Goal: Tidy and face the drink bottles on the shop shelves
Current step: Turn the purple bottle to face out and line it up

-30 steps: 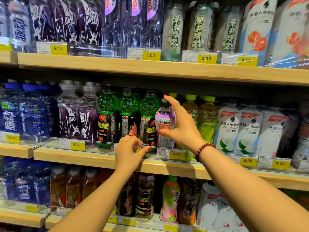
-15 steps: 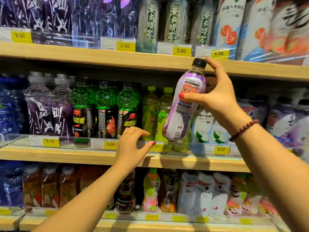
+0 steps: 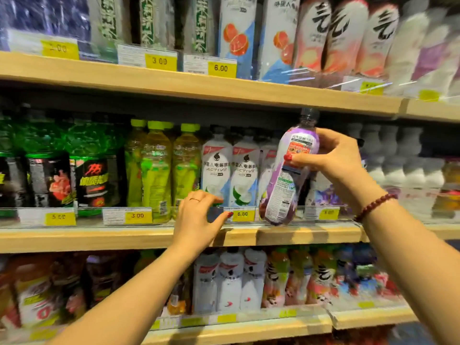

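Clamping purple bottle, right hand thumb in front, fingers behind; left hand pinching shelf rail.

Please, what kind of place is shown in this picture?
Most likely a shop's drinks aisle: wooden shelves packed with rows of bottled drinks, yellow price tags along their edges, and a right hand holding a purple bottle.

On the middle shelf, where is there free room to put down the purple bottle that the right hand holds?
One dark slot seems free, between the white ACTIVE bottles and the purple-labelled bottles, partly hidden by the purple bottle. Left of that, the yellow-green bottles stand packed.
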`<control>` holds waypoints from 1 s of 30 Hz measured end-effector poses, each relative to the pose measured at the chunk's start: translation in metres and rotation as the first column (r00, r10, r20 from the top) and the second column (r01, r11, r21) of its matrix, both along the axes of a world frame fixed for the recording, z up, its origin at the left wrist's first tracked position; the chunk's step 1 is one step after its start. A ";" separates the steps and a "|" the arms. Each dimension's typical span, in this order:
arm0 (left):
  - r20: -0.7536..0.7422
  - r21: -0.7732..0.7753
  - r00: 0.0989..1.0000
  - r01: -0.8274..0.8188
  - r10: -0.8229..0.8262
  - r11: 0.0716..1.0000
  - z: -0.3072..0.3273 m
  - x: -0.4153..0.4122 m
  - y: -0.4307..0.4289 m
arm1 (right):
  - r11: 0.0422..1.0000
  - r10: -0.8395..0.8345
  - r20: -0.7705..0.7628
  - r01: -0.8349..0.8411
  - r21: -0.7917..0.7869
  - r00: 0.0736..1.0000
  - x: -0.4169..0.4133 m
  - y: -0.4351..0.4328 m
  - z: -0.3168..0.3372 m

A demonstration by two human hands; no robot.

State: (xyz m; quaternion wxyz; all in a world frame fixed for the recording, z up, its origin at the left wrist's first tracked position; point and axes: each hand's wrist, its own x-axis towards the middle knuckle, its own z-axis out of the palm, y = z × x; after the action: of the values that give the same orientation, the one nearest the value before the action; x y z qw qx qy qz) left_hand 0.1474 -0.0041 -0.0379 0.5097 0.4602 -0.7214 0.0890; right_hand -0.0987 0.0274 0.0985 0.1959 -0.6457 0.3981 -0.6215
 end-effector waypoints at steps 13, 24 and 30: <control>-0.103 0.044 0.970 -0.216 0.219 0.975 -0.011 -0.041 -0.014 | 0.978 -0.185 -0.136 0.169 -0.121 0.973 -0.066 -0.037 -0.001; -0.107 0.043 0.965 -0.235 0.238 0.971 -0.009 -0.042 -0.014 | 0.943 -0.328 -0.276 0.296 -0.153 0.904 -0.061 -0.076 -0.016; -0.117 0.034 0.965 -0.233 0.235 0.972 -0.009 -0.042 -0.014 | 0.966 -0.253 -0.418 0.250 -0.063 0.872 -0.055 -0.084 -0.023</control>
State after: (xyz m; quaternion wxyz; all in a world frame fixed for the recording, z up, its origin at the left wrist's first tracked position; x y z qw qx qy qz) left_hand 0.1054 -0.0182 -0.0473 0.5335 0.5516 -0.6310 0.1135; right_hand -0.1539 -0.0563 0.0754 0.0202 -0.7082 0.5093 -0.4884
